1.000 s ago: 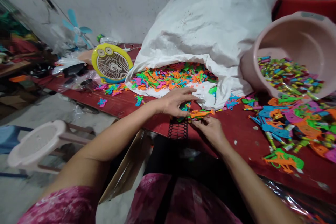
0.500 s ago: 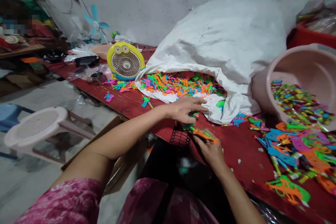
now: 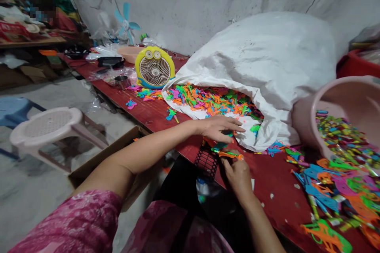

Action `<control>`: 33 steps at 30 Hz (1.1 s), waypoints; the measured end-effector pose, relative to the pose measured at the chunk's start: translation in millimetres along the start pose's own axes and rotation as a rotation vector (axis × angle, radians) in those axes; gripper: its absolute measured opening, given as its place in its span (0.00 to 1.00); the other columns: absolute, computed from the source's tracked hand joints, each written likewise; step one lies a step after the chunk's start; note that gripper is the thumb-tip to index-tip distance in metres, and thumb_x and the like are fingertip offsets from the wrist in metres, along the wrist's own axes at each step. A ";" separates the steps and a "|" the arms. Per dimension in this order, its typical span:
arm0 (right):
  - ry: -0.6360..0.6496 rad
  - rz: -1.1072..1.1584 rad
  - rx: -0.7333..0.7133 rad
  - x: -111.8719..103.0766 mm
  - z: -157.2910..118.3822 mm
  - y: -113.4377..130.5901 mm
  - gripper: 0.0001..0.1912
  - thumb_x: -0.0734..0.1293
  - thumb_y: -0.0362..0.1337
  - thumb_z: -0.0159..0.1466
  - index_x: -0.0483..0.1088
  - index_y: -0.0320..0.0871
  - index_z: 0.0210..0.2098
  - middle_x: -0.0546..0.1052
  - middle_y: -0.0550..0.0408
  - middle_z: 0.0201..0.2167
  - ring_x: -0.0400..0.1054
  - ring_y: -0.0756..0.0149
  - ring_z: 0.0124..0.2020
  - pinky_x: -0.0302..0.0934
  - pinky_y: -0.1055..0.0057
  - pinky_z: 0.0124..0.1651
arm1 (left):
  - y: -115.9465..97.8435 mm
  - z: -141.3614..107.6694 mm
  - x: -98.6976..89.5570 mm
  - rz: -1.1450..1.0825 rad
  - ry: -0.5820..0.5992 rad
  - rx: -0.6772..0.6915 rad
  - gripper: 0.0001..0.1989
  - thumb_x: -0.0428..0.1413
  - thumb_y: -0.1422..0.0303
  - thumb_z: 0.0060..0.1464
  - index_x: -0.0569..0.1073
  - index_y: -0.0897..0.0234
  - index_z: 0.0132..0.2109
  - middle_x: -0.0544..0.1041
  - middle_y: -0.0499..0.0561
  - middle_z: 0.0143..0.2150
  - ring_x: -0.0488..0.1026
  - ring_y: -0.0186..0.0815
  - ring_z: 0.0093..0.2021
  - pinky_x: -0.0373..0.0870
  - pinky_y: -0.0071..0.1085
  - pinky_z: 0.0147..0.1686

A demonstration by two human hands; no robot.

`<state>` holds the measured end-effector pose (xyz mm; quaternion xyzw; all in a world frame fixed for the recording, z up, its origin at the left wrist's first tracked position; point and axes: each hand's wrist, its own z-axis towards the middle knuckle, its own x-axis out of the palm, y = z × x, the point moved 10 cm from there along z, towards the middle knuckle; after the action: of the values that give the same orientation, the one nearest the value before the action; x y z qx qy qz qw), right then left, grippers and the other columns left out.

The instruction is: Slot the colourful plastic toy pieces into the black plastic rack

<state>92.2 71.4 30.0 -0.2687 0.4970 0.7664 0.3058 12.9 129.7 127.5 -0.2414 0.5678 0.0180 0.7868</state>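
Close to the middle of the frame, a worker in a pink patterned shirt bends both bare hands to a red table (image 3: 270, 182). The right hand (image 3: 240, 174) pinches an orange plastic toy piece (image 3: 230, 155) at its fingertips, just right of a black grid basket (image 3: 206, 163) at the table's edge. The left hand (image 3: 221, 128) spreads its fingers above and slightly left of that piece; from here I cannot tell whether its thumb grips anything. Behind it, a bulging white sack (image 3: 276, 59) gapes over bright plastic toys (image 3: 210, 99). At the right edge, a pink bucket (image 3: 307, 114) lies tipped, small colored tubes (image 3: 341, 136) inside, above a loose heap of toys (image 3: 332, 184) at lower right. A yellow-rimmed fan (image 3: 155, 69) stands left of the sack, plastic stools (image 3: 50, 120) at far left, and another person (image 3: 63, 23) sits at upper left.
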 end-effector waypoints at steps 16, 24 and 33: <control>-0.036 -0.544 0.028 1.4 3.7 16.8 0.11 0.59 0.39 0.68 0.72 0.44 0.39 0.77 0.46 0.27 0.71 0.56 0.26 0.52 0.65 0.26 | -23.6 -7.4 -2.1 0.158 -0.070 0.046 0.36 0.67 0.50 0.45 0.72 0.59 0.59 0.68 0.60 0.65 0.64 0.52 0.65 0.58 0.50 0.63; 0.023 -0.485 0.164 7.3 0.7 6.9 0.13 0.59 0.39 0.68 0.70 0.38 0.44 0.78 0.42 0.32 0.72 0.55 0.29 0.52 0.66 0.29 | -25.1 -6.2 10.7 0.333 0.013 0.079 0.34 0.63 0.55 0.46 0.69 0.61 0.59 0.66 0.62 0.64 0.61 0.55 0.63 0.63 0.50 0.55; 0.056 -0.050 0.119 14.4 16.0 -4.4 0.13 0.60 0.42 0.65 0.69 0.40 0.41 0.77 0.45 0.34 0.69 0.58 0.31 0.56 0.66 0.32 | -15.6 -1.6 13.6 0.313 0.052 0.065 0.28 0.61 0.59 0.46 0.69 0.61 0.54 0.66 0.62 0.63 0.59 0.57 0.63 0.61 0.50 0.54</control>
<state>84.1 90.5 22.8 -0.2839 0.5432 0.7197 0.3261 21.0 111.9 120.5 -0.1247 0.6190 0.1156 0.7668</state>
